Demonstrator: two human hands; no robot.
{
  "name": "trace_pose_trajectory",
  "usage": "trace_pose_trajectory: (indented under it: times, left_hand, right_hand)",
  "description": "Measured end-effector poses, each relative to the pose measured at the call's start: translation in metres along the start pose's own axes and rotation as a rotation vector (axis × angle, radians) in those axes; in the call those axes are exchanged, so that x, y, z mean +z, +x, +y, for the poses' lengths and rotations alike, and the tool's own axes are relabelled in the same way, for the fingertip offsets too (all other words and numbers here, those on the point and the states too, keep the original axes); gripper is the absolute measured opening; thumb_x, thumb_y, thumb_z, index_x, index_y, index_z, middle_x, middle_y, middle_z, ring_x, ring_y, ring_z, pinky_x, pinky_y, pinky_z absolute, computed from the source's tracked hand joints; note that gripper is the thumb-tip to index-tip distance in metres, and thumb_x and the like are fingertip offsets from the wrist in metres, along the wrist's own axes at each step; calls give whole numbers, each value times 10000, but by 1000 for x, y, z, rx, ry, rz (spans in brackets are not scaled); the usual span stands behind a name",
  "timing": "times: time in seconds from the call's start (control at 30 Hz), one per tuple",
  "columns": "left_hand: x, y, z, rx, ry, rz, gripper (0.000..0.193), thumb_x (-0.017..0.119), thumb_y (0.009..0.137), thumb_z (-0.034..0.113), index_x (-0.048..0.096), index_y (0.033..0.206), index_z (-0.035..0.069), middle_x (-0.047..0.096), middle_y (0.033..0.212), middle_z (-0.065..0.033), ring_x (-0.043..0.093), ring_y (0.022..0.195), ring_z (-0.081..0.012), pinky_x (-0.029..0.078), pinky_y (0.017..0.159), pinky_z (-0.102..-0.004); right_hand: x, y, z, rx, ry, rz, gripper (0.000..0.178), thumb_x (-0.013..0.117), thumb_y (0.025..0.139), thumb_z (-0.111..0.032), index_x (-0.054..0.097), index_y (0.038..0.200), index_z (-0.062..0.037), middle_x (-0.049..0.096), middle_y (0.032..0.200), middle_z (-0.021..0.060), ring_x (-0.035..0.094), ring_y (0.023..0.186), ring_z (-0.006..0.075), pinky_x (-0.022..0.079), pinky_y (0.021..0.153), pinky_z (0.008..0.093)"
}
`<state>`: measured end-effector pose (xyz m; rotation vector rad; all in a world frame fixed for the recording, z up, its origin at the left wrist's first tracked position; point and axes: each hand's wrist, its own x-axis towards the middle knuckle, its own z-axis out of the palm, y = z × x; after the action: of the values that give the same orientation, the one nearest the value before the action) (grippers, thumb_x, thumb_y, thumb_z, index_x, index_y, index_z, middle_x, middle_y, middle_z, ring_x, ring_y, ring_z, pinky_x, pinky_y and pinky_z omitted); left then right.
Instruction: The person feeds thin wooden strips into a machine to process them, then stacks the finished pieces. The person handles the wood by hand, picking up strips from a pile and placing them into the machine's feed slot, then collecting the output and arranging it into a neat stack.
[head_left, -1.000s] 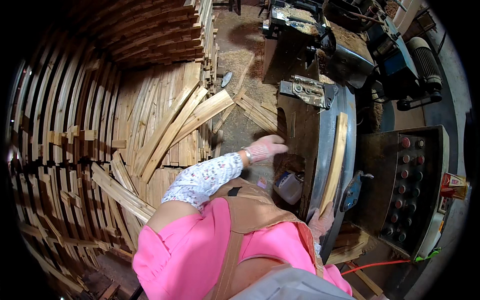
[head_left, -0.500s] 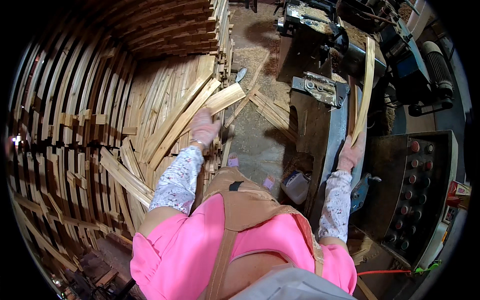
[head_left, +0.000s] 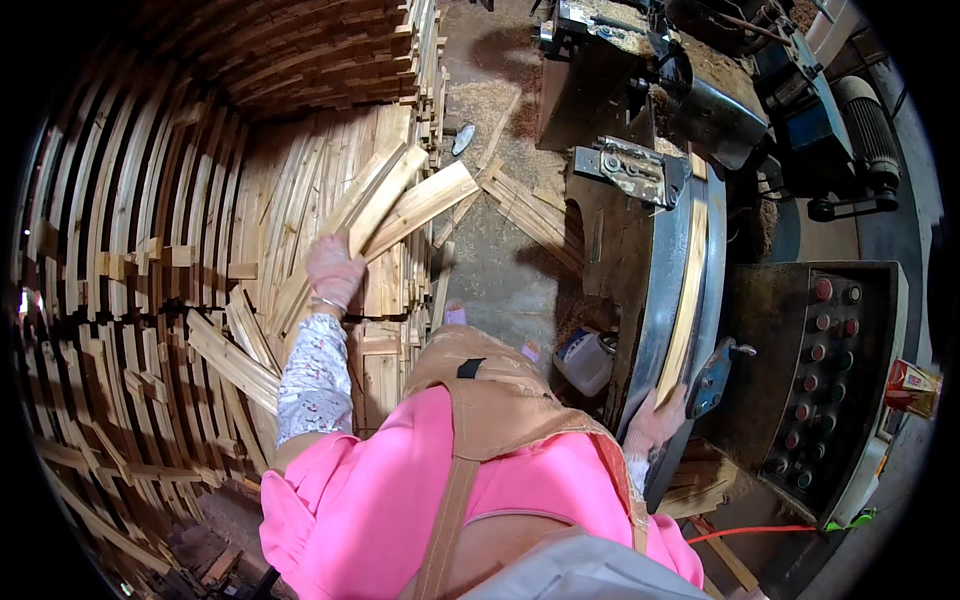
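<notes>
My right hand (head_left: 655, 418) is closed on the near end of a long pale wooden strip (head_left: 690, 280). The strip lies lengthwise along the metal bed (head_left: 712, 260) of a woodworking machine, its far end reaching toward the cutter housing. On the left, my left hand (head_left: 335, 272) grips the near end of a wooden board (head_left: 388, 198) on top of a pile, its fingers partly hidden. Touching that spot, a second short board (head_left: 425, 208) slants up to the right. Loose boards (head_left: 240, 362) lie nearer to me.
Tall stacks of wooden slats (head_left: 150, 200) line the left side. A control panel with buttons (head_left: 825, 370) stands right of the machine, beside a blue clamp handle (head_left: 712, 378). A white plastic jug (head_left: 585, 362) sits on the floor, with scrap boards (head_left: 535, 215) further off.
The strip in my right hand has come down from a raised slant onto the machine bed, and that hand has moved nearer. My left hand has moved left and nearer, closing on a board.
</notes>
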<state>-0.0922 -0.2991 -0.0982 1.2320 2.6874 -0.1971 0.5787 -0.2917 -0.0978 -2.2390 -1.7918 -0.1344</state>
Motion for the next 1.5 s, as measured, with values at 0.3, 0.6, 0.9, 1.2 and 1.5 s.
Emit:
trace_pose_trajectory:
  times: [0.3,0.6,0.9,1.2,1.5]
  left_hand:
    - [0,53,-40,-53,-285,-116,806,760,828,293,527,1575,100,616,1500,-251,622,1351,-411,499,1157,-447]
    - [-112,28,104,-40,-872,-338,693,788,909,405,590,1487,79,772,1248,-178,747,919,-304,622,889,-422]
    - [-43,-45,383,336,-2142,-705,536,867,906,237,674,1298,-74,774,1076,-161,758,956,-238,642,856,-356]
    - [30,-87,338,550,-1269,-778,795,770,954,353,471,1570,-52,689,1283,-203,661,1157,-245,535,994,-348]
    - [44,-82,271,216,-1208,-686,701,741,965,314,535,1510,-75,746,1118,-137,703,940,-225,571,856,-350]
  right_hand:
    - [71,196,-69,-333,-58,188,406,737,940,-301,735,1294,-102,756,1089,154,680,1090,375,523,978,497]
    - [54,175,-243,-286,802,-440,630,827,912,-288,652,1437,12,651,1482,233,592,1410,349,434,1217,413]
    - [-26,49,-204,-84,991,-758,1064,841,853,-199,230,1705,-22,578,1496,208,605,1299,282,486,1116,379]
    - [-52,-68,-8,450,313,-266,852,774,906,-105,382,1663,-97,562,1526,284,578,1368,440,428,1187,477]
    - [6,144,-108,235,350,129,574,784,875,-217,577,1380,-41,702,1177,296,665,1116,513,528,919,572]
